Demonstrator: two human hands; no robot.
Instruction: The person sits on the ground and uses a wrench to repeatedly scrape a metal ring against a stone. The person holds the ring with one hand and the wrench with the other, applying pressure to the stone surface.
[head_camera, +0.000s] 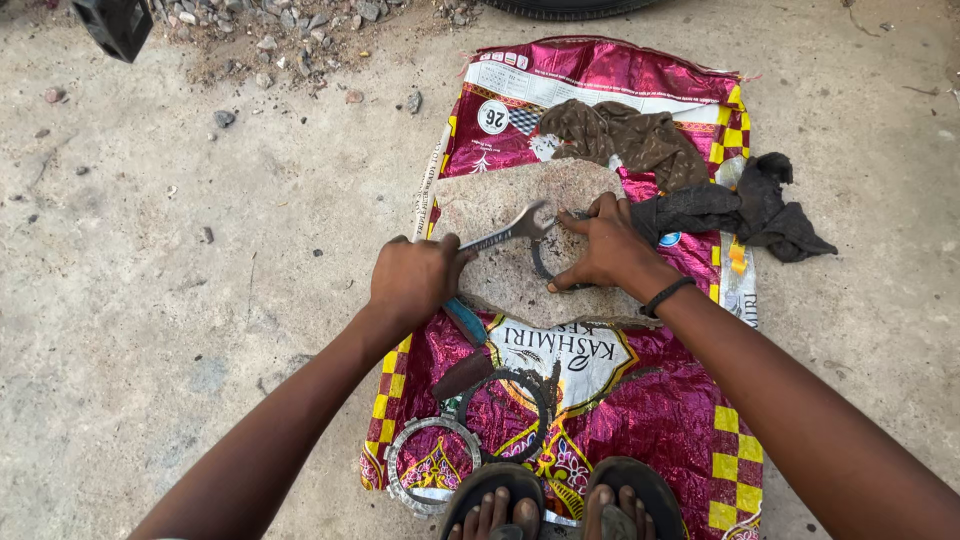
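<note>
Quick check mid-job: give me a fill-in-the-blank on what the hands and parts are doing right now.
1. The left hand grips a metal ____.
2. The right hand presses a ring onto a flat ____.
3. Near the sandals, ____ more rings lie on the magenta sack.
4. The rags lie at the sack's ____ end.

Missing words: wrench; stone; two; far

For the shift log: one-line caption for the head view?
Left hand works a wrench on a ring held by right hand.

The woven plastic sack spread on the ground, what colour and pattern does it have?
The woven plastic sack is shiny magenta with yellow checkered borders, clearest in the head view.
</note>
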